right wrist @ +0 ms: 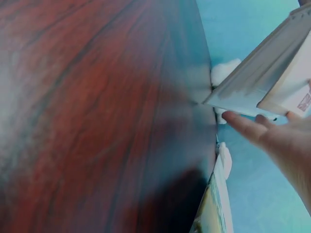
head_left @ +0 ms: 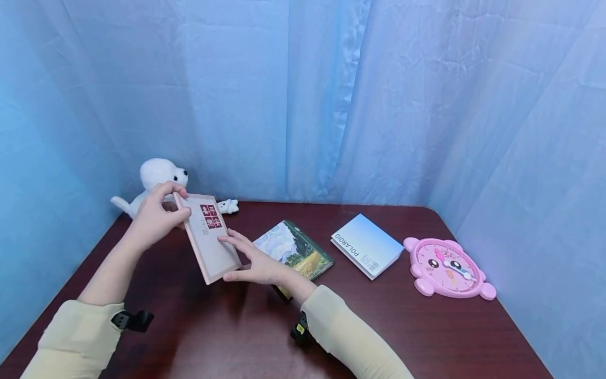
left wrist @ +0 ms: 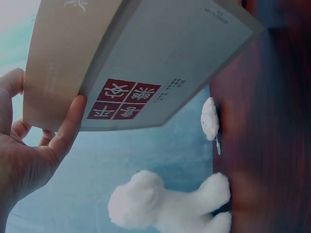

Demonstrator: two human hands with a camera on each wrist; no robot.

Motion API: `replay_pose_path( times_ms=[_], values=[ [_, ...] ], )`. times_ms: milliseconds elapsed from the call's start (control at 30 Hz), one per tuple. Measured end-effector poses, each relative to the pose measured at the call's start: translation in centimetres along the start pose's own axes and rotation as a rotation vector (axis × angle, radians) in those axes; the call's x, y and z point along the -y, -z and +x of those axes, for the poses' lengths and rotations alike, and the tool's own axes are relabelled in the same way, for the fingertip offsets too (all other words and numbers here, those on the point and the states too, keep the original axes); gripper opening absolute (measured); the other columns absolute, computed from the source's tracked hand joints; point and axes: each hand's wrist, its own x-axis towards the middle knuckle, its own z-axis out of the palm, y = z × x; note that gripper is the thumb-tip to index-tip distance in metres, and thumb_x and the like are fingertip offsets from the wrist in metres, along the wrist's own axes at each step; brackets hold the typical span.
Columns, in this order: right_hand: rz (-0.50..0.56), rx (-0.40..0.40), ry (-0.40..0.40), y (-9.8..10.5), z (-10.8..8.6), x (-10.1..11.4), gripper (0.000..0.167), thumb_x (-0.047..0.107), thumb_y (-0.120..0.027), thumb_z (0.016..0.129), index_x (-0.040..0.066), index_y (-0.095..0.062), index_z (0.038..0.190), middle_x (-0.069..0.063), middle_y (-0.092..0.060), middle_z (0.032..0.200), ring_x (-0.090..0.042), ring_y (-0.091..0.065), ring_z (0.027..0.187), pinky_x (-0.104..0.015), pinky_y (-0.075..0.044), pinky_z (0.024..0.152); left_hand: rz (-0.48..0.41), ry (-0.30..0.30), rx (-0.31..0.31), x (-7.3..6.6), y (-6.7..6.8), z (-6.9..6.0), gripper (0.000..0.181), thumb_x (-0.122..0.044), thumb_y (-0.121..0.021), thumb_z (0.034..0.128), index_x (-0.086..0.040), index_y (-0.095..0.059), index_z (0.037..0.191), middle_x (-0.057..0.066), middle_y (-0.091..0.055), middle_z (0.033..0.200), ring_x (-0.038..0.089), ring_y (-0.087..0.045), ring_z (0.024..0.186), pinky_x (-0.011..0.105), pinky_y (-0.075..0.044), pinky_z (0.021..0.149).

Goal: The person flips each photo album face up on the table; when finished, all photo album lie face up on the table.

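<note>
A pale, thin book (head_left: pixel 203 247) with a red four-character seal is held tilted above the left side of the table. My left hand (head_left: pixel 158 216) pinches its upper left edge between thumb and fingers. In the left wrist view, a brown panel (left wrist: pixel 60 63) lies beside the pale panel (left wrist: pixel 170 58) that bears the seal. My right hand (head_left: pixel 258 263) touches the book's right edge near the lower corner, with thumb and fingers spread fairly straight. The right wrist view shows two panels of the book standing apart in a V above my right fingers (right wrist: pixel 245 128).
Behind the left hand sits a white plush animal (head_left: pixel 158 173), with a small white item (head_left: pixel 229 206) beside it. A book with a painted landscape cover (head_left: pixel 303 250) lies under the right forearm. Further right are a POLAROID album (head_left: pixel 366 242) and a pink clock (head_left: pixel 447 266).
</note>
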Motion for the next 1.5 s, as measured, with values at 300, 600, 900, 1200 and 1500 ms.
replay_pose_path(
  times_ms=[300, 600, 900, 1200, 1500],
  values=[
    [0.025, -0.039, 0.019, 0.1, 0.1, -1.1, 0.078, 0.014, -0.06, 0.093, 0.032, -0.012, 0.151, -0.002, -0.018, 0.155, -0.027, -0.041, 0.132, -0.044, -0.041, 0.102, 0.054, -0.071, -0.028, 0.2, 1.2, -0.8, 0.021, -0.01, -0.059, 0.0883, -0.006, -0.048, 0.106, 0.012, -0.047, 0.118, 0.003, -0.057, 0.075, 0.015, -0.048, 0.058],
    [0.17, 0.002, -0.03, 0.0, -0.2, -1.1, 0.092, 0.013, -0.059, 0.093, 0.04, 0.009, 0.149, -0.014, -0.021, 0.152, -0.028, -0.05, 0.124, -0.032, -0.046, 0.096, -0.008, -0.14, -0.04, 0.9, 1.2, -1.2, 0.025, 0.001, -0.061, 0.0853, -0.003, -0.049, 0.107, 0.001, -0.048, 0.11, 0.002, -0.057, 0.073, 0.016, -0.05, 0.057],
    [-0.08, -0.085, -0.043, -0.1, -0.1, -1.7, 0.093, 0.021, -0.065, 0.09, 0.038, 0.004, 0.15, -0.017, -0.042, 0.135, -0.01, -0.062, 0.082, -0.022, -0.049, 0.078, -0.002, -0.151, -0.036, 2.0, 1.1, -1.1, 0.026, 0.004, -0.062, 0.0849, 0.0, -0.05, 0.107, 0.005, -0.047, 0.112, -0.001, -0.056, 0.074, 0.015, -0.05, 0.057],
    [-0.384, -0.139, -0.035, -0.1, -0.1, -1.4, 0.081, 0.037, -0.065, 0.088, 0.034, -0.014, 0.15, -0.012, -0.04, 0.142, -0.017, -0.044, 0.12, -0.032, -0.041, 0.098, 0.039, -0.081, 0.03, 3.8, 1.3, -1.4, 0.027, -0.003, -0.062, 0.0887, -0.003, -0.051, 0.113, 0.013, -0.048, 0.119, -0.003, -0.053, 0.079, 0.015, -0.048, 0.06],
    [-0.437, -0.216, -0.055, -0.2, -0.1, -1.7, 0.063, 0.037, -0.064, 0.089, 0.035, -0.033, 0.144, -0.015, -0.038, 0.134, -0.021, -0.047, 0.115, -0.032, -0.044, 0.093, 0.085, -0.082, 0.071, 5.6, 1.7, -1.9, 0.029, -0.013, -0.064, 0.0896, -0.006, -0.058, 0.118, -0.009, -0.047, 0.118, -0.004, -0.041, 0.1, 0.008, -0.036, 0.076]
  ],
)
